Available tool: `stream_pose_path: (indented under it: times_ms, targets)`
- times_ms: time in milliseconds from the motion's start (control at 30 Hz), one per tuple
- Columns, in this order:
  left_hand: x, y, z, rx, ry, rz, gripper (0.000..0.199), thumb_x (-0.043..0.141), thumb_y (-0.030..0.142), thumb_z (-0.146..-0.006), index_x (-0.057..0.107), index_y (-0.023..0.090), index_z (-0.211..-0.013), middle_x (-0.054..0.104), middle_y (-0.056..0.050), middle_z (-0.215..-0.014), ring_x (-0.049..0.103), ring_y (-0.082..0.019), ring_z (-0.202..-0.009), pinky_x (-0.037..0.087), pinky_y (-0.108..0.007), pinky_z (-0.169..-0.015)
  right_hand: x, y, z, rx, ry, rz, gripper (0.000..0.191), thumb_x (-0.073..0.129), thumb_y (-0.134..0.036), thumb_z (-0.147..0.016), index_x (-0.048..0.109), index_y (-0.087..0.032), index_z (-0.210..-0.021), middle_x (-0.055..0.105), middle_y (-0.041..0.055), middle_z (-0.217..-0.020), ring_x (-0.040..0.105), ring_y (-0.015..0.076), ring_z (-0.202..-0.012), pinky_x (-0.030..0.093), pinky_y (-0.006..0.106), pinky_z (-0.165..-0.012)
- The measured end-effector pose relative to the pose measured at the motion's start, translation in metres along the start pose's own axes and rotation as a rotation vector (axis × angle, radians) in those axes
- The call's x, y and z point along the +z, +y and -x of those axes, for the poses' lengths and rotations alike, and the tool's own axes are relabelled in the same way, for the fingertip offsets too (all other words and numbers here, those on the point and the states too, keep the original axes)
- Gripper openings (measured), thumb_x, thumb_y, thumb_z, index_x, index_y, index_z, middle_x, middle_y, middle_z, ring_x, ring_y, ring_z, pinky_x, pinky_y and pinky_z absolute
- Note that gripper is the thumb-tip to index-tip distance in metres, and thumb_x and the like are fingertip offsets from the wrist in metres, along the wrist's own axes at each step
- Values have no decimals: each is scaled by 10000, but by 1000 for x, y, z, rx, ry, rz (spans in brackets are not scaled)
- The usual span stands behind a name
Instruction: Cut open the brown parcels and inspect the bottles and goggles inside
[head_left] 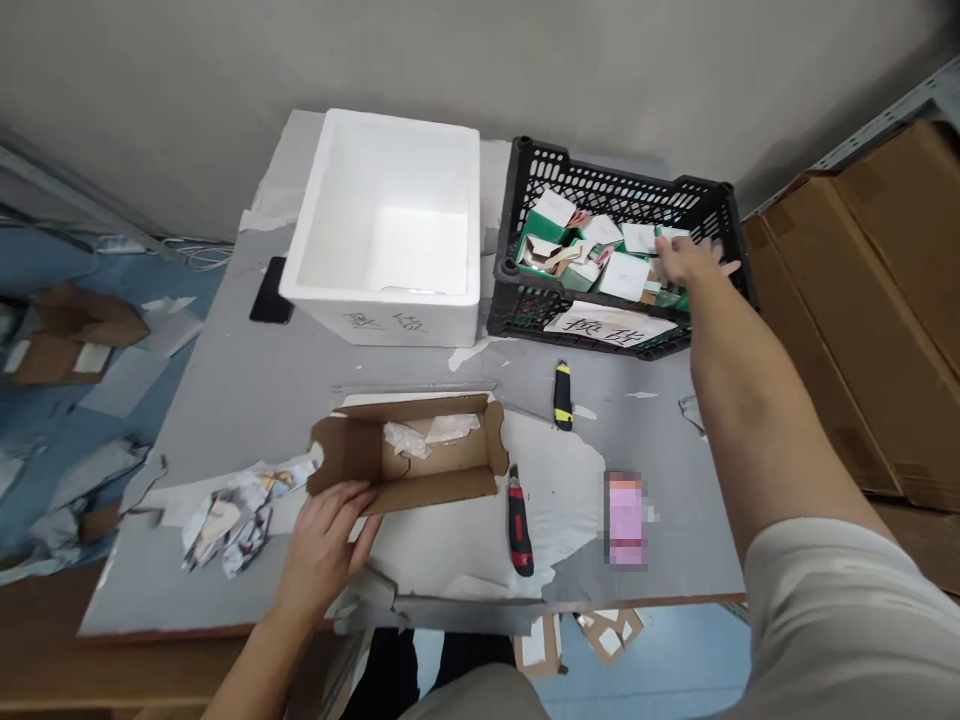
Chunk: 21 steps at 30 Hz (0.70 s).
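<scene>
The left hand [334, 535] grasps the near-left corner of an open cardboard box [435, 490], its fingers over the wall and its thumb along the outer side; the fingertips are partly hidden. The box rests at the near middle of the table [247, 420]. Inside lie crumpled pieces of clear plastic [409, 440], whose contents, if any, cannot be made out, and the near wall hides part of the floor.

The right hand [694, 262] is over the right end of a black crate [517, 300], blurred, its fingers seemingly parted; whether it touches or holds anything cannot be told. It covers part of the small white and green boxes [626, 275] there, which overlap too much to count. The writing on them is too small to read.

The white foam box [390, 315] stands left of the crate; its near wall hides some of its bottom. Right of the cardboard box lies a red-and-black knife [519, 525], and farther right a pink item [626, 520] is pixelated beyond recognition. Brown cartons [847, 340] are cut off at the right edge.
</scene>
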<state>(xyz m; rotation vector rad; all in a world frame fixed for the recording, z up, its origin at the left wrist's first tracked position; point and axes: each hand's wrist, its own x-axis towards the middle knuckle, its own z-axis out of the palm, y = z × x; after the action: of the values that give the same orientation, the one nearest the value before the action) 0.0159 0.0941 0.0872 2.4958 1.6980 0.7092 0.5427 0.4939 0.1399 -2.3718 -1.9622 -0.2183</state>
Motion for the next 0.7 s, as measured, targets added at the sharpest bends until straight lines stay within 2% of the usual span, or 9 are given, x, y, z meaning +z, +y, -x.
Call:
stream_pose_path:
  times_ms: [67,133,167,233,267,367,467,567,700]
  targets:
    - [1,0,2,-18,7,37,225,624,182,-831,559,191,-1046,636,-110,-1046,605,-257,-1002,489,-409,-872,-25,-7,19,134,-1,-43,743,143,-548,-944,365,7,-1386,205,383,-1458,285,305,-1366,242,651,-901]
    - [2,-1,6,-31,23,65,263,630,180,-824,552,198,-1075,612,-120,-1100,590,-265,-1064,491,-419,-904,-46,-17,63,150,250,-195,639,281,-459,-950,286,-47,-1439,144,329,-1509,199,296,-1419,220,634,-971]
    - [3,-2,9,-40,39,75,306,634,180,-820,543,203,-1112,589,-130,-1155,572,-273,-1116,486,-427,-929,-51,-24,95,95,390,-307,612,357,-399,-932,278,-68,-1440,171,298,-1514,195,282,-1427,224,606,-1009]
    - [7,-5,18,-76,107,101,472,662,208,-801,479,217,-1236,492,-158,-1315,487,-305,-1254,452,-466,-993,-49,-44,176,-92,517,-557,580,447,-299,-868,330,-129,-1410,293,233,-1471,288,283,-1389,289,559,-1030]
    - [9,-8,23,-122,159,121,600,690,242,-780,413,221,-1313,409,-176,-1399,415,-329,-1322,425,-496,-1023,-41,-58,220,-144,489,-696,556,465,-258,-831,379,-148,-1369,396,212,-1395,386,289,-1322,344,545,-1009]
    - [23,-18,41,-400,251,266,1004,781,393,-665,188,193,-1450,176,-231,-1521,246,-387,-1410,372,-559,-1054,3,-112,339,-191,-11,-931,569,518,-168,-710,478,-185,-1277,591,141,-1168,595,257,-1044,490,465,-891]
    - [42,-31,50,-621,-17,543,950,772,439,-638,289,188,-1417,357,-203,-1447,382,-359,-1341,410,-538,-1025,44,-168,405,-141,-431,-972,632,554,-132,-658,495,-172,-1286,576,145,-1250,556,258,-1151,471,435,-959]
    - [54,-40,50,-735,-212,758,704,708,364,-688,430,214,-1317,541,-140,-1301,500,-306,-1247,423,-515,-1010,57,-205,431,-60,-528,-977,509,567,-139,-700,553,-178,-1207,624,126,-1193,571,263,-1140,438,440,-1000]
    - [41,-44,60,-811,-93,888,607,680,319,-698,488,209,-1264,581,-129,-1254,560,-270,-1172,456,-468,-966,42,-210,466,-19,-455,-1009,400,526,-215,-810,552,-173,-1207,655,107,-1146,634,215,-1026,481,388,-938]
